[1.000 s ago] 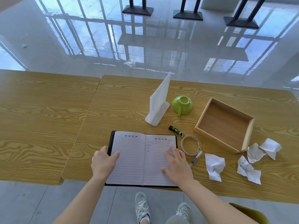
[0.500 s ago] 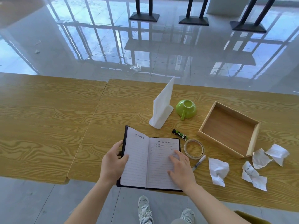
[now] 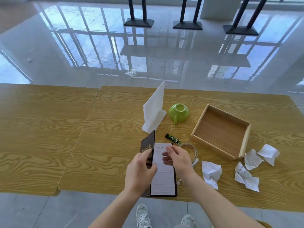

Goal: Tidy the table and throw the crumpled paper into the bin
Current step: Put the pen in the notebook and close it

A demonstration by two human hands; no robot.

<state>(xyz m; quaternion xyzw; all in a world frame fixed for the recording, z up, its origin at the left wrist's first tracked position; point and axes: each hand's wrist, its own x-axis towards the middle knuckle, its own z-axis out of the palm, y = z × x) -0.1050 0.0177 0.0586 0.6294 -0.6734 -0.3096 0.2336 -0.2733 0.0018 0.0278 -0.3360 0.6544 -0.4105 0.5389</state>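
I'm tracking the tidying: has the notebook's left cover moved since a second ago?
Yes. The black notebook's left cover has swung up from flat on the wooden table toward the right-hand page, lifted by the left hand.

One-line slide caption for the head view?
Left hand folds the black notebook's cover shut while right hand hovers over its lined page; crumpled white papers wait nearby.

The notebook (image 3: pixel 162 175) lies lower centre before me; tray (image 3: pixel 243 145) right of it, crumpled papers (image 3: pixel 211 174) at lower right.
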